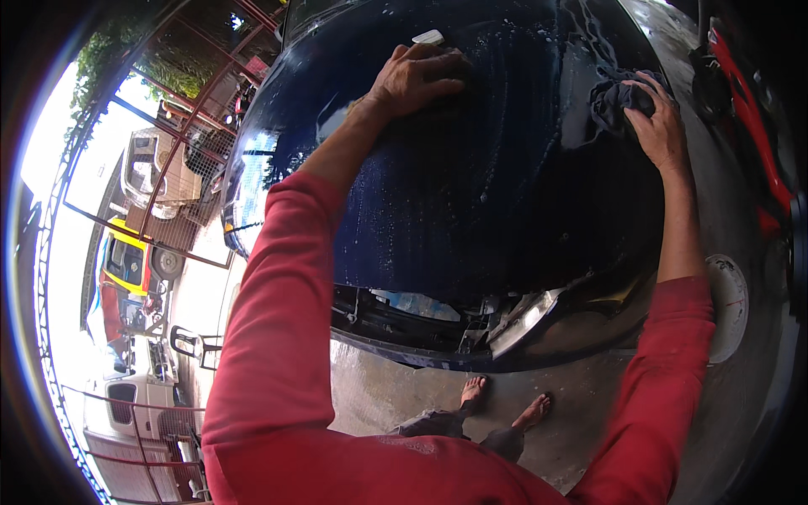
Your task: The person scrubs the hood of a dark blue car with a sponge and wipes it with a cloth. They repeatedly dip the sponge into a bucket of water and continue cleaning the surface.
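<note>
A wet dark blue car hood [438,194] with streaks and droplets spreads in front of me. My left hand [421,80] presses on its far middle part, fingers bent and close together; whatever lies under them is hidden. Just beyond its knuckles a small white flat piece [429,37] rests on the hood. Over at the right side of the hood, my right hand [659,126] is closed on a dark, bunched-up cloth [610,105], which touches the wet paint.
The car's front is open below the hood, with a headlight [523,324] at its right. A round white lid-like thing [727,307] lies by my right arm. Red bodywork [749,109] stands far right. Left, behind a metal mesh fence [181,143], are parked vehicles. Bare feet [532,411] stand on wet concrete.
</note>
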Motion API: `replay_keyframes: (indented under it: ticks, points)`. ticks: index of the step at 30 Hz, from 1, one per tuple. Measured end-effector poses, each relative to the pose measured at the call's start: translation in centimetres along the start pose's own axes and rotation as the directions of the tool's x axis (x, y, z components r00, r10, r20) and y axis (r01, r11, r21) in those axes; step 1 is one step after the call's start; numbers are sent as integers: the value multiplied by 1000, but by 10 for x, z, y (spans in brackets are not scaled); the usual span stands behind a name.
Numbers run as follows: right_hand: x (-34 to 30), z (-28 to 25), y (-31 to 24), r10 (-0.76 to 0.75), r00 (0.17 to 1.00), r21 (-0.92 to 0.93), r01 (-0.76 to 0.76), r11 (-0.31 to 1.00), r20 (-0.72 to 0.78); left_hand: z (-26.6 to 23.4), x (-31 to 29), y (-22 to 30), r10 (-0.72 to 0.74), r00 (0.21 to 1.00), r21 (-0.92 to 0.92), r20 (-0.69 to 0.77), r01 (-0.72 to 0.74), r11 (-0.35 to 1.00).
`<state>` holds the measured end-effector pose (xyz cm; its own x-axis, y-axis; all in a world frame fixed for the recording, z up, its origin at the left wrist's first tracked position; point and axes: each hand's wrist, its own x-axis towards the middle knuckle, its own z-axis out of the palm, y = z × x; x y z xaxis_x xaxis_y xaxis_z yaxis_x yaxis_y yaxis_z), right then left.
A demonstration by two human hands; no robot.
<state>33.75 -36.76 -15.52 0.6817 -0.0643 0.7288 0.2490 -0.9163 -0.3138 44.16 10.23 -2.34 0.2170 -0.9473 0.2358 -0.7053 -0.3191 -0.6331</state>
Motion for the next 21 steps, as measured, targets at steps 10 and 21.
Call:
replay_keyframes:
  ticks: [10,21]
  points:
    - [0,-2,-3,-14,1000,-44,14,999,-6,-145,-192,183,-289,951,-566,108,298,769]
    - [-1,-4,7,-90,996,29,90,995,-5,-66,-133,67,-460,888,-487,31,415,769]
